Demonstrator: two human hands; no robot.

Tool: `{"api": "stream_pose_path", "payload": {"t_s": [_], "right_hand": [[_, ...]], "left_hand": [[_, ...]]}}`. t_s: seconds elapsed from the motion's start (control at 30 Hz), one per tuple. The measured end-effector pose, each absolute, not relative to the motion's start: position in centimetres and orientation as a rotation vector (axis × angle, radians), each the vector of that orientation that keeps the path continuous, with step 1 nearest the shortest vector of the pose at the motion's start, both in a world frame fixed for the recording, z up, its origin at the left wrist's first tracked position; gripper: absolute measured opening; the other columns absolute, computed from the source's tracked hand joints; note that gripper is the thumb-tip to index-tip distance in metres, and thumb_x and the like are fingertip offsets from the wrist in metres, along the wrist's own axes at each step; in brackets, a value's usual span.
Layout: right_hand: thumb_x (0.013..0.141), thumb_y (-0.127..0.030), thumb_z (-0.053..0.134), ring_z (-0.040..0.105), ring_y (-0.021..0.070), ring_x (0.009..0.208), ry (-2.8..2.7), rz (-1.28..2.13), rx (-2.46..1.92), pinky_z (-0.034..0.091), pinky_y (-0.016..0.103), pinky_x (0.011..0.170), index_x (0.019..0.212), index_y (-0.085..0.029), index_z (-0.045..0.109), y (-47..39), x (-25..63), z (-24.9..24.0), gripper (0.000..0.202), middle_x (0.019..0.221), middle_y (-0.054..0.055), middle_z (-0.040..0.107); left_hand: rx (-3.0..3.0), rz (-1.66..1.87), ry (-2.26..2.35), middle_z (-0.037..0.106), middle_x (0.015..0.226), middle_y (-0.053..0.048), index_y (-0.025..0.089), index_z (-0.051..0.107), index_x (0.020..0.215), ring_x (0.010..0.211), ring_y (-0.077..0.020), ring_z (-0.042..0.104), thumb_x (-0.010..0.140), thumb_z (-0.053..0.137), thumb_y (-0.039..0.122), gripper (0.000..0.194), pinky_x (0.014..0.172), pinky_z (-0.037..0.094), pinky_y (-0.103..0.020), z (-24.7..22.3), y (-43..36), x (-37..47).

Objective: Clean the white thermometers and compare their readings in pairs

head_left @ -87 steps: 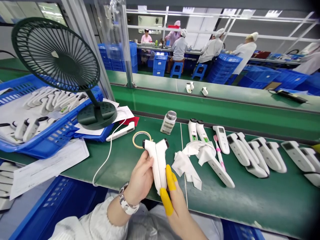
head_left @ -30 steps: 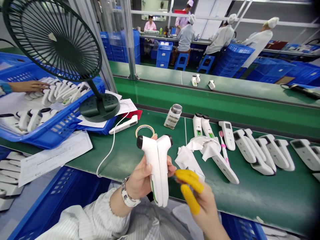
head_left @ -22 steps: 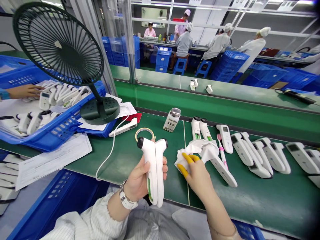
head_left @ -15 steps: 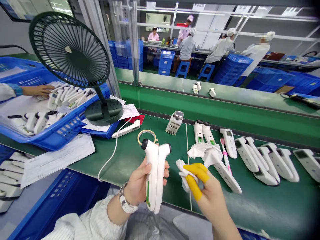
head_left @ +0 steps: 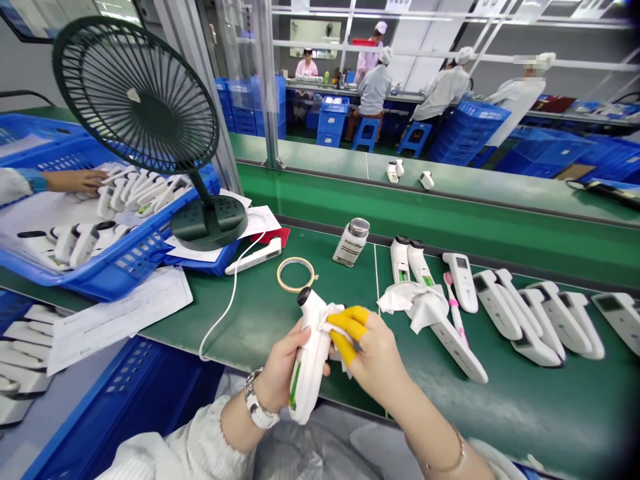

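My left hand [head_left: 285,373] is closed around two white infrared thermometers [head_left: 311,360] held side by side, black sensor end up. A green strip shows along the lower left side of one. My right hand [head_left: 373,347], with yellow finger cots, pinches a crumpled white wiping cloth [head_left: 327,320] and presses it against the upper part of the right thermometer. That thermometer's head is mostly hidden by the cloth and fingers. Just beyond my hands lies a roll of tape [head_left: 296,275]. A bottle with a metal cap [head_left: 351,241] stands further back.
Several thermometers [head_left: 497,303] lie in a row at the right, beside a pink toothbrush [head_left: 454,303] and another white cloth [head_left: 400,297]. A dark fan [head_left: 207,223] stands at the left. Behind it, a co-worker's hand [head_left: 75,180] reaches into a blue basket [head_left: 113,270] of thermometers.
My right hand has moved left with the cloth, from beside the thermometers onto the right one. The pair in my left hand has tilted and turned slightly.
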State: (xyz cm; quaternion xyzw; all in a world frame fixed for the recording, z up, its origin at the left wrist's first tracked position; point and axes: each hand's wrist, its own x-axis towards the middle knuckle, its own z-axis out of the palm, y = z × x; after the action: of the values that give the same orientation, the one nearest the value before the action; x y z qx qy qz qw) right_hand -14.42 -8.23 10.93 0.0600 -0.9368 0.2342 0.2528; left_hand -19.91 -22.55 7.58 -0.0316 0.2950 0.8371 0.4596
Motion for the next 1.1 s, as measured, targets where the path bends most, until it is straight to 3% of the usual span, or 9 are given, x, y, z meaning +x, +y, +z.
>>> {"api": "stream_pose_path", "payload": {"t_s": [0.1, 0.23, 0.47, 0.67, 0.77, 1.0, 1.1], "right_hand": [[0.082, -0.018, 0.051, 0.06, 0.0233, 0.082, -2.555, 0.681, 0.178, 0.05, 0.037, 0.07, 0.095, -0.02, 0.067, -9.1, -14.3, 10.3, 0.02, 0.088, 0.01, 0.066], [0.083, -0.018, 0.05, 0.06, 0.0215, 0.074, -2.664, 0.721, 0.363, 0.049, 0.035, 0.063, 0.093, -0.024, 0.068, -9.0, -14.6, 10.7, 0.021, 0.082, 0.007, 0.066], [0.083, -0.032, 0.045, 0.06, 0.0279, 0.083, -2.417, 0.19, -0.094, 0.048, 0.038, 0.07, 0.095, -0.016, 0.066, 0.8, -23.3, 15.5, 0.029, 0.093, 0.013, 0.066], [0.079, -0.033, 0.046, 0.054, 0.021, 0.051, -2.8, -0.053, -0.209, 0.041, 0.032, 0.046, 0.07, -0.015, 0.067, 4.2, -28.2, 14.6, 0.03, 0.074, 0.011, 0.061], [0.079, -0.035, 0.046, 0.051, 0.0194, 0.048, -2.804, -0.097, -0.238, 0.036, 0.03, 0.042, 0.063, -0.015, 0.064, 4.2, -28.4, 14.4, 0.031, 0.068, 0.01, 0.058], [0.081, -0.032, 0.044, 0.056, 0.0217, 0.056, -2.777, -0.094, -0.258, 0.041, 0.032, 0.049, 0.076, -0.014, 0.069, 3.8, -28.1, 15.1, 0.03, 0.079, 0.012, 0.063], [0.082, -0.033, 0.043, 0.058, 0.0228, 0.06, -2.772, -0.079, -0.262, 0.042, 0.032, 0.05, 0.08, -0.014, 0.069, 3.6, -28.1, 15.1, 0.033, 0.081, 0.012, 0.063]], "left_hand": [[-0.115, 2.076, 0.694, 0.067, 0.072, -0.006, 0.015, 0.051, 0.115, 0.052, -0.0152, 0.061, 0.082, 0.051, 0.027, 0.036, 0.049, 0.049, -0.025, 7.1, -22.5, -20.3], [-0.182, 2.103, 0.658, 0.067, 0.071, -0.005, 0.013, 0.051, 0.117, 0.053, -0.0139, 0.06, 0.081, 0.051, 0.024, 0.038, 0.053, 0.047, -0.024, 7.3, -22.5, -21.0], [-0.262, 2.024, 0.605, 0.067, 0.073, -0.012, 0.004, 0.053, 0.117, 0.057, -0.0154, 0.061, 0.078, 0.048, 0.029, 0.047, 0.055, 0.045, -0.024, 8.0, -23.6, -21.9], [-0.309, 1.94, 0.549, 0.068, 0.069, -0.013, 0.005, 0.054, 0.119, 0.047, -0.0138, 0.059, 0.074, 0.048, 0.032, 0.052, 0.048, 0.042, -0.021, 6.5, -24.0, -22.2], [-0.326, 1.947, 0.529, 0.068, 0.07, -0.014, 0.005, 0.053, 0.12, 0.048, -0.0145, 0.059, 0.074, 0.05, 0.032, 0.054, 0.048, 0.042, -0.022, 6.3, -24.1, -22.2], [-0.364, 2.031, 0.478, 0.068, 0.077, -0.012, 0.001, 0.055, 0.116, 0.065, -0.0123, 0.062, 0.072, 0.051, 0.016, 0.048, 0.068, 0.046, -0.019, 6.8, -24.2, -21.7], [-0.343, 2.007, 0.448, 0.068, 0.083, -0.014, 0.0, 0.053, 0.118, 0.071, -0.0153, 0.064, 0.072, 0.049, 0.017, 0.05, 0.075, 0.046, -0.023, 6.7, -24.4, -21.5]]}}
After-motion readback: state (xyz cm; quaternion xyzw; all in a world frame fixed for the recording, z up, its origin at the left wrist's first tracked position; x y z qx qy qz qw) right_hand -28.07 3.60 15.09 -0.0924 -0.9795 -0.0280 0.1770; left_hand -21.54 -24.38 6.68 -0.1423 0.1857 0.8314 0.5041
